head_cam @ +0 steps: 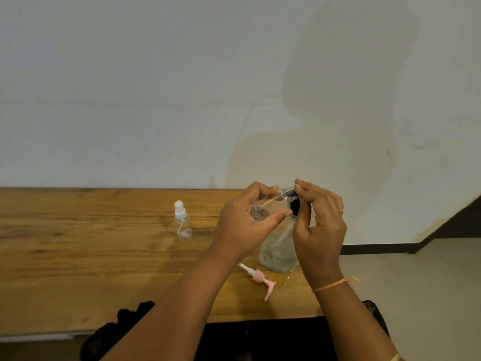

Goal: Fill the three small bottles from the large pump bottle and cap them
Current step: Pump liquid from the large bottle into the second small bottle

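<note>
Centre frame, the left hand (243, 226) grips a tilted small bottle (257, 213). The right hand (321, 225) pinches its black cap (294, 203).

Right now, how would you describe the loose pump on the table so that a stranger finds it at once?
Start at the wooden table and go to its near right end, where a large clear bottle stands. On the table just in front of that bottle lies the pump. It alone lies flat, joined to no bottle, with a pink spout and a white tube.
</note>
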A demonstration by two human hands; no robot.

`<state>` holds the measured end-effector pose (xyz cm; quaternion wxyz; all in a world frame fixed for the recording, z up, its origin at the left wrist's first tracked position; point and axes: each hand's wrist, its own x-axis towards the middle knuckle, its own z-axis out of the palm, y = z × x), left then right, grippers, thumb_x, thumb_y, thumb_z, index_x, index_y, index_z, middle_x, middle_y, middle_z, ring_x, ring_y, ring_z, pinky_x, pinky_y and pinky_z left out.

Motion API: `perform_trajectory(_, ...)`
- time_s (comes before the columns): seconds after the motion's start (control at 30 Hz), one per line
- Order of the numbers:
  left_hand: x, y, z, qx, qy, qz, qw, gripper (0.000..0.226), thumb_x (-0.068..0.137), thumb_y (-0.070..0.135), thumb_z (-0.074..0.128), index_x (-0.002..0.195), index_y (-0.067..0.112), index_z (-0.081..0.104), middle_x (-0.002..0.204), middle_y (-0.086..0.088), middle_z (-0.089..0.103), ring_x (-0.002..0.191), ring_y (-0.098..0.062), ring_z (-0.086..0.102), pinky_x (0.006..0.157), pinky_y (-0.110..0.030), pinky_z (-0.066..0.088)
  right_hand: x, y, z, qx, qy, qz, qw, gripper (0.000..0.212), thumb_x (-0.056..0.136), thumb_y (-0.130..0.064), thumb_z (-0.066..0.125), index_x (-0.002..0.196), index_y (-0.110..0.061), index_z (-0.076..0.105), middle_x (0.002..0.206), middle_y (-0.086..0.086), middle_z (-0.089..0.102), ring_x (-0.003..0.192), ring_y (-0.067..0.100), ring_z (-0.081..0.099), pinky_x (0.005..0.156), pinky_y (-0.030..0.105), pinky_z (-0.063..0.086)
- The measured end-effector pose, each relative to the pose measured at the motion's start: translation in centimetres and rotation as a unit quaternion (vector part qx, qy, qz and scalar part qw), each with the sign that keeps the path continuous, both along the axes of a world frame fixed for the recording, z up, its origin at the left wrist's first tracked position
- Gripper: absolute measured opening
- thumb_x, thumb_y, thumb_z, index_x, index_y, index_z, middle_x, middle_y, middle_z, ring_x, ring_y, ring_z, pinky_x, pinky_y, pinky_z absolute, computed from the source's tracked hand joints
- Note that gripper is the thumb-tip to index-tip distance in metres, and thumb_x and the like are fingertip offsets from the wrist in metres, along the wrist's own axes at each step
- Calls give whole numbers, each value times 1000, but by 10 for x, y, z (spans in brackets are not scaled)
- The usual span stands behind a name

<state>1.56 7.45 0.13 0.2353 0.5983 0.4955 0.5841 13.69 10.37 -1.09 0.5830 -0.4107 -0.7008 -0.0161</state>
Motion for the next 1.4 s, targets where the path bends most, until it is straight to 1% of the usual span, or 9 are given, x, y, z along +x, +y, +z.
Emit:
perform_trajectory(0.17,-2,-2,4,21,18,2,1000,32,73,28,78,84,38,51,98,31,59,103,7,60,78,-9,50,1,-4,10,12,1,-1,1000,25,78,13,57,98,1,67,102,0,62,100,18,55,91,6,36)
perform_trajectory(0.27,-1,1,3,12,14,4,1000,32,73,27,78,85,39,50,100,30,59,101,8,60,76,-11,51,-1,0,7,7,5,-2,1000,26,78,15,57,98,1,67,103,-4,58,101,18,54,91,7,37)
perform_trajectory(0.37,0,5,-1,-10,6,0,1000,30,74,26,78,84,33,51,99,28,60,102,12,58,75,-10,51,-1,6,0,-4,-4,2,1000,27,79,13,55,100,1,66,104,-4,57,100,25,57,91,8,37)
perform_trajectory(0.5,0,5,-4,-15,7,-2,1000,27,75,25,78,89,24,55,99,29,59,100,18,55,74,-3,45,-1,5,-2,-7,-10,3,1000,27,79,12,54,102,0,65,106,-5,57,100,24,56,91,7,37)
perform_trajectory(0.63,1,1,0,5,6,-2,1000,32,74,23,78,88,35,52,102,27,59,101,14,57,76,-5,46,-1,0,4,-3,11,0,1000,29,79,16,57,100,0,66,105,-6,57,101,22,56,90,7,38)
perform_trajectory(0.8,0,5,1,13,0,-1,1000,29,73,25,79,91,26,56,101,27,60,100,14,57,76,-5,47,-1,3,8,8,11,4,1000,29,77,18,58,98,1,67,102,-5,57,103,11,52,89,5,37)
perform_trajectory(1.03,-1,7,-6,-8,-11,-5,1000,33,74,23,79,83,36,49,103,24,61,104,11,58,80,-9,48,-1,8,-3,6,-6,6,1000,29,77,18,58,99,1,66,106,-6,57,99,23,56,90,9,38)
perform_trajectory(1.2,1,5,-2,13,-12,-6,1000,34,73,24,78,85,39,50,104,23,61,103,8,60,78,-9,49,-2,4,4,7,13,1,1000,28,77,19,57,96,0,66,104,-6,57,99,17,55,90,9,37)
perform_trajectory(1.4,0,5,1,30,-2,-1,1000,36,73,24,79,88,40,51,103,26,60,100,7,61,77,-9,49,-1,5,7,11,9,1,1000,27,77,18,57,95,1,67,103,-5,58,98,21,55,89,6,36)
